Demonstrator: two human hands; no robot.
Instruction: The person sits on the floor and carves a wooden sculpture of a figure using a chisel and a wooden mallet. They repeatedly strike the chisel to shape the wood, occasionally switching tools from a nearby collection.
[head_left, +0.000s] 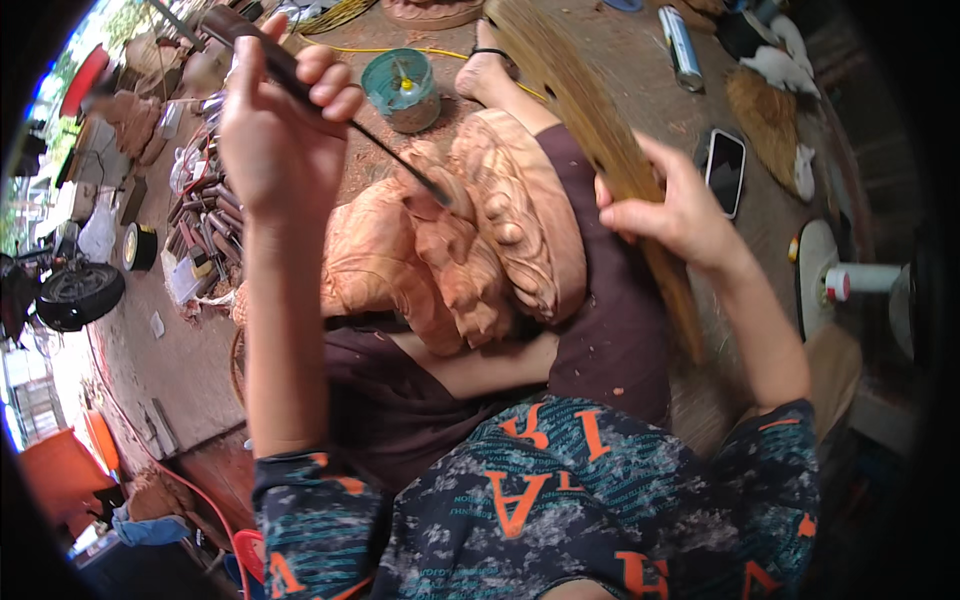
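My left hand is raised at the upper left, its fingers wrapped round the dark handle of a wood chisel. The chisel's thin shaft slants down to the right, and its tip lies at or just over a reddish wood carving; contact I cannot tell. The carving, with rounded forms and an oval, rimmed part, rests between my legs. On the right, my right hand grips a long flat wooden mallet, tilted and held above my leg, apart from the chisel.
Beyond the carving stands a teal tub with a yellow-tipped thing inside. Many chisel handles lie heaped at the left. A phone, a spray can and a brush-like bundle are at the right. A yellow cord crosses the floor.
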